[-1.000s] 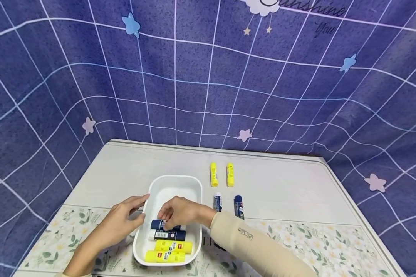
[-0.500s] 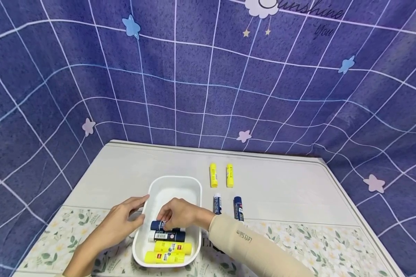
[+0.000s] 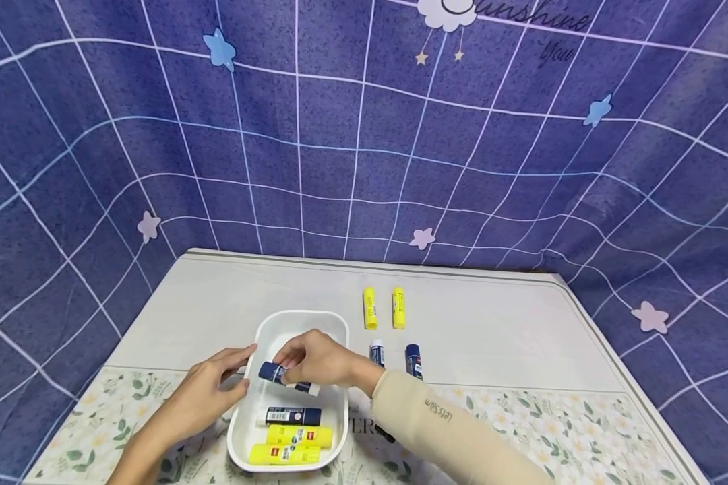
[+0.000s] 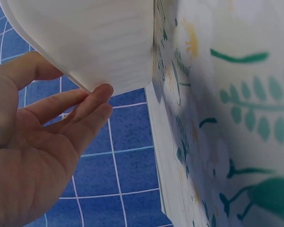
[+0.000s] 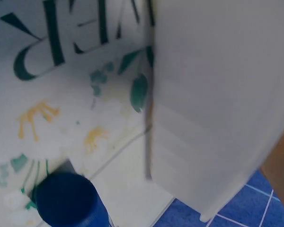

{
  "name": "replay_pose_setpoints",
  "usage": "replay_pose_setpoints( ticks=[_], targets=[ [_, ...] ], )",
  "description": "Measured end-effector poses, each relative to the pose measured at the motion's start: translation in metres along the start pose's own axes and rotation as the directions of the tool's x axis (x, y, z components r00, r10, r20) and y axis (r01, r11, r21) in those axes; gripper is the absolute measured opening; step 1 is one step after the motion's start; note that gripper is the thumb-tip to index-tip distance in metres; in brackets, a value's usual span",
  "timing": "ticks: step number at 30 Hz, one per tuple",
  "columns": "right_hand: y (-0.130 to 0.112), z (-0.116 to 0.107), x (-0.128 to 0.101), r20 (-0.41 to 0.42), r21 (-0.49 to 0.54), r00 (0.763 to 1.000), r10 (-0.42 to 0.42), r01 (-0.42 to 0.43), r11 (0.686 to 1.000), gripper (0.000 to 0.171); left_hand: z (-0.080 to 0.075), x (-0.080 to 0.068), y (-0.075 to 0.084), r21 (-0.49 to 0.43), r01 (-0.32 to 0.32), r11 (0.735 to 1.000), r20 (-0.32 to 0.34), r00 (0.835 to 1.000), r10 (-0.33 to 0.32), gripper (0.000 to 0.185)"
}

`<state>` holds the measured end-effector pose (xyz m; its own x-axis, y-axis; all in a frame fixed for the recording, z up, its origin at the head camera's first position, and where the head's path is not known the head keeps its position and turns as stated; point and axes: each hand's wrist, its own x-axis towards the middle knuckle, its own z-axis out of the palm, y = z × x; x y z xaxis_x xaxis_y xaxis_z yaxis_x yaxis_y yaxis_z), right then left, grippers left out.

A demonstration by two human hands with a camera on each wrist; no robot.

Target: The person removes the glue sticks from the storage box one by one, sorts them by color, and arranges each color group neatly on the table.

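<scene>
Above white tray [image 3: 340, 323], right hand [image 3: 315, 360] pinching blue glue stick [image 3: 274, 372], tilted.

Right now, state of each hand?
Left hand: open, fingers resting against the white tray rim.
Right hand: pinching a dark blue glue stick above the tray.

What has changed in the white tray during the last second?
The right hand has lifted the blue glue stick it gripped up off the row in the white tray. The left hand stayed at the tray's left rim. Three sticks still lie in the tray, four on the table.
</scene>
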<state>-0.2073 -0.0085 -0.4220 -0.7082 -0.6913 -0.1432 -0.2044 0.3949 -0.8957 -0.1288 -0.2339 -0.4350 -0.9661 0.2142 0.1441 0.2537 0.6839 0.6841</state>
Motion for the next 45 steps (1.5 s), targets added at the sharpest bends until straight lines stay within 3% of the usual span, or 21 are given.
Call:
replay_pose_setpoints(
  ticks=[8,12,19,26,35,45],
  targets=[
    [-0.004,-0.018,-0.007,-0.156,0.112,0.988,0.010,0.008,0.994,0.026,0.001,-0.001,0.001,-0.003,0.007,1.000,-0.002,1.000,-0.007,0.055],
    [-0.006,-0.030,-0.013,-0.241,0.193,0.970,0.028,0.020,0.981,0.028,0.001,0.000,0.003,-0.002,0.018,1.000,0.004,1.000,-0.018,0.055],
    [0.000,-0.049,-0.021,-0.368,0.242,0.928,0.056,0.037,0.970,0.030,-0.001,0.000,0.002,0.019,0.045,0.999,0.028,0.999,-0.045,0.058],
    [0.013,-0.061,-0.031,-0.516,0.300,0.851,0.100,0.070,0.951,0.033,-0.001,0.000,0.003,0.004,0.045,0.999,0.032,0.998,-0.045,0.058],
    [0.035,-0.074,-0.068,-0.656,0.371,0.716,0.240,0.029,0.928,0.031,0.000,0.000,0.003,0.017,0.039,0.999,0.014,0.999,-0.039,0.058],
    [0.061,-0.084,-0.112,-0.704,0.409,0.638,0.313,0.004,0.912,0.033,0.001,0.000,0.003,0.012,0.038,0.999,0.007,0.999,-0.038,0.058]
  ],
)
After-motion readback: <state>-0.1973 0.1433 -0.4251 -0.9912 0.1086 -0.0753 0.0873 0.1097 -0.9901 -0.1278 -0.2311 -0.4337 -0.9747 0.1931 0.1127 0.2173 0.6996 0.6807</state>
